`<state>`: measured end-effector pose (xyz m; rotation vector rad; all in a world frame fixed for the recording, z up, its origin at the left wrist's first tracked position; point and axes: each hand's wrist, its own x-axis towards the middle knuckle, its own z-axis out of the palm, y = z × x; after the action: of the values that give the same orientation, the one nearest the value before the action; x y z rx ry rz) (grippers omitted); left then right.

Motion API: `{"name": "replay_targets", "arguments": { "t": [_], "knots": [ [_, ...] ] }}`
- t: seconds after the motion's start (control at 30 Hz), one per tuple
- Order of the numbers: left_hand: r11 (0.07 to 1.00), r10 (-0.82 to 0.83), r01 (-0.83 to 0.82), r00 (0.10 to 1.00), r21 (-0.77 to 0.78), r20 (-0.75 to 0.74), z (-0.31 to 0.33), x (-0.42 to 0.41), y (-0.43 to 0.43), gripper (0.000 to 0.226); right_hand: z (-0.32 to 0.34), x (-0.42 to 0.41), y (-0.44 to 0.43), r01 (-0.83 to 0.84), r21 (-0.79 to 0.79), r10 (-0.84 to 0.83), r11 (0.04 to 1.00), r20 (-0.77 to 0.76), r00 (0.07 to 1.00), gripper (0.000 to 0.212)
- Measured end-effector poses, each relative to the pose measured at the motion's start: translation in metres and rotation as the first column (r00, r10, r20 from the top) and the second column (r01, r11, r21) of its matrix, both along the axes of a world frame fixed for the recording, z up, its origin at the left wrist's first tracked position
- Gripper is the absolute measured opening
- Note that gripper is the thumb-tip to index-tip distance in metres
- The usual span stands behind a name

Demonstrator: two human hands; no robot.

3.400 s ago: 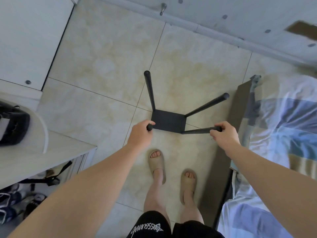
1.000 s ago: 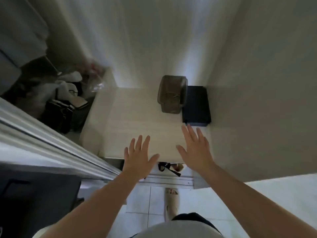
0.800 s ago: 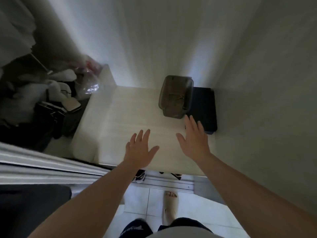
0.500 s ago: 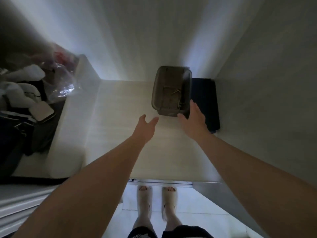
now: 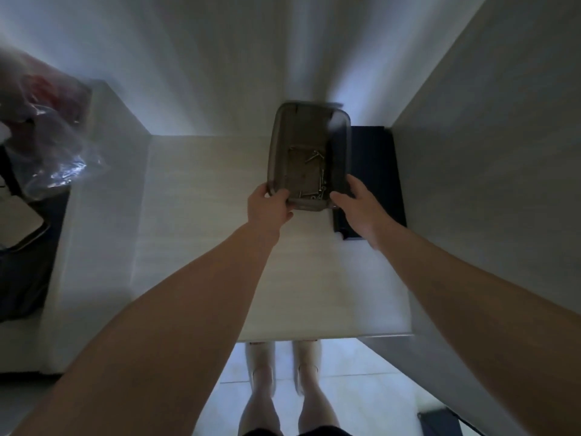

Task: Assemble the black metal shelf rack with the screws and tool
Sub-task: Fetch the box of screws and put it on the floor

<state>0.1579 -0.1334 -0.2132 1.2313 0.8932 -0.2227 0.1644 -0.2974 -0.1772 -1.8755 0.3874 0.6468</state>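
My left hand (image 5: 268,206) grips the near left corner of a smoky translucent plastic tray (image 5: 309,143), a rectangle with rounded corners and a raised rim. My thumb hooks over that rim, and my other fingers curl round the corner out of sight. My right hand (image 5: 358,204) holds the near right corner, with the thumb pressed to the near wall and the fingers laid along the right side.

Inside the tray, gathered towards its near right end, lie the small metal screws (image 5: 317,187), slim and dully shining. The view is too soft for me to count them.

The tray is over the far right part of a pale wood-grained shelf (image 5: 195,221), matt and flat, and I cannot tell whether it rests there or is lifted. Smooth white walls (image 5: 471,184) box the shelf in.

Just beside the tray on its right, partly under my right hand, lies a flat black rectangular box (image 5: 377,158) with crisp edges. Far to the left, past a white partition (image 5: 103,184), a crinkled clear plastic bag (image 5: 59,152) catches the light. Below the shelf's near edge, my feet in pale slippers (image 5: 261,357) stand on glossy floor tiles (image 5: 361,372).
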Motion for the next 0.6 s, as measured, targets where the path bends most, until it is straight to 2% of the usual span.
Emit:
{"name": "replay_targets", "arguments": {
  "t": [0.1, 0.27, 0.37, 0.47, 0.6],
  "knots": [
    [0.999, 0.047, -0.047, 0.999, -0.003, -0.02, 0.011, -0.009, 0.007, 0.026, 0.01, -0.016, 0.007, 0.015, 0.037, -0.015, 0.999, -0.003, 1.0, 0.057],
    [0.999, 0.041, -0.04, 0.999, 0.015, -0.036, 0.037, -0.044, 0.029, 0.032, 0.03, -0.061, 0.017, 0.062, 0.1, -0.063, 0.993, 0.004, 0.998, 0.05],
    [0.998, -0.005, 0.007, 0.999, 0.055, -0.039, 0.051, -0.075, 0.043, 0.028, 0.043, -0.096, 0.016, 0.097, 0.131, -0.096, 0.987, -0.007, 0.995, 0.056],
    [0.988, -0.1, 0.106, 0.993, 0.112, -0.062, 0.06, -0.103, 0.059, 0.025, 0.055, -0.129, 0.008, 0.138, 0.073, -0.138, 0.988, -0.002, 0.99, 0.07],
    [0.923, -0.307, 0.323, 0.946, 0.209, -0.107, 0.059, -0.135, 0.078, 0.021, 0.06, -0.173, -0.013, 0.204, -0.004, -0.204, 0.979, 0.065, 0.977, 0.067]
  ]
}}
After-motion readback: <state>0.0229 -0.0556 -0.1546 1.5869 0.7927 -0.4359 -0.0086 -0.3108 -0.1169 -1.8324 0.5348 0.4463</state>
